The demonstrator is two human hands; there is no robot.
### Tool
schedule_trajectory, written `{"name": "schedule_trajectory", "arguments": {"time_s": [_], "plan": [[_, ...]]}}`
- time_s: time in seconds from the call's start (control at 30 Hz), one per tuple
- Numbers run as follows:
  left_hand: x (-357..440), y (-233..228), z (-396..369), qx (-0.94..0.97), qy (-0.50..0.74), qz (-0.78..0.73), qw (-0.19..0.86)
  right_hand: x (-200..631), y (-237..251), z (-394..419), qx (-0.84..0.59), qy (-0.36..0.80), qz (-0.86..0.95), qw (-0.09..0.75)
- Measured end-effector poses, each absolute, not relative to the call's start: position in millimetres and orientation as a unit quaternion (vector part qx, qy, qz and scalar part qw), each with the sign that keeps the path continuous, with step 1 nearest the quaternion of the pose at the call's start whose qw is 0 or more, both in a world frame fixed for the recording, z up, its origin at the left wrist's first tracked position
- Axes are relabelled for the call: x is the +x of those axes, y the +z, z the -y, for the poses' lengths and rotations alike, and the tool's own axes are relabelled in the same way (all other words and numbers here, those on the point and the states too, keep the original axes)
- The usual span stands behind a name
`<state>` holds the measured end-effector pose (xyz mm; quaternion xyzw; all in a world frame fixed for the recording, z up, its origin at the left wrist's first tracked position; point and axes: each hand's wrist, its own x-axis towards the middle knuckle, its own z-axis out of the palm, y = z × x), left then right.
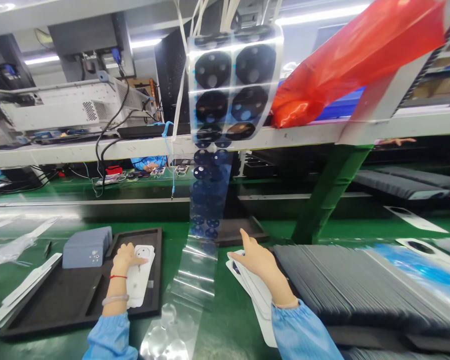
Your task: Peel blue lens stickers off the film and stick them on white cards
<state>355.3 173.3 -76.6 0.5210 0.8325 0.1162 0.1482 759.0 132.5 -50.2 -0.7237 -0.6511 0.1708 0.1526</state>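
Note:
My left hand (125, 257) is at the right compartment of a black tray (159, 280), closed on the left edge of a white phone-shaped card (142, 280) with its thumb on top. A round camera outline shows at the card's upper end. Several grey-blue phone-back panels (87, 248) stand packed in the tray's upper left. On the right, my right hand (260, 262) rests over a fanned pile of white cards (257, 300), its index finger and thumb apart. The fingers beneath are partly hidden.
A clear strip (195, 270) with round dark stickers hangs from a roll (234, 85) between my hands. A long row of dark panels (330, 280) stands at right. A green post (330, 195) rises behind it, and a red bag (352, 60) hangs above.

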Motion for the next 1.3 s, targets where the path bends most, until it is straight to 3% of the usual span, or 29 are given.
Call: {"name": "schedule_trajectory", "arguments": {"time_s": [0.1, 0.2, 0.37, 0.53, 0.7, 0.8, 0.97, 1.03, 1.17, 1.3], "plan": [[354.4, -68.7, -174.9, 0.514, 0.187, -0.822, 0.159, 749.8, -71.9, -143.5, -0.647, 0.271, 0.655, 0.283], [359.1, -54.2, -172.5, 0.514, 0.283, -0.785, 0.199, 733.4, -99.2, -157.2, -0.598, 0.318, 0.652, 0.342], [396.5, -37.6, -166.0, 0.539, 0.408, -0.633, 0.378, 712.0, -122.8, -168.6, -0.524, 0.358, 0.630, 0.447], [456.9, -44.9, -161.2, 0.538, 0.435, -0.485, 0.535, 708.9, -103.9, -159.5, -0.463, 0.350, 0.642, 0.501], [491.4, -48.2, -150.7, 0.505, 0.435, -0.405, 0.626, 704.6, -71.8, -140.9, -0.409, 0.327, 0.676, 0.518], [494.7, -42.2, -145.4, 0.475, 0.450, -0.387, 0.650, 703.9, -61.1, -132.6, -0.389, 0.254, 0.715, 0.523], [495.1, -35.8, -142.2, 0.418, 0.486, -0.390, 0.661, 707.4, -55.1, -123.0, -0.404, -0.130, 0.765, 0.484], [496.2, -35.9, -141.9, 0.398, 0.496, -0.395, 0.663, 708.0, -53.2, -119.4, -0.396, -0.216, 0.770, 0.452], [497.0, -35.6, -142.1, 0.367, 0.516, -0.408, 0.657, 706.2, -44.3, -112.7, -0.346, -0.243, 0.787, 0.449], [496.8, -34.2, -143.3, 0.355, 0.559, -0.415, 0.624, 703.9, -26.3, -101.3, -0.301, -0.108, 0.815, 0.483]]}}
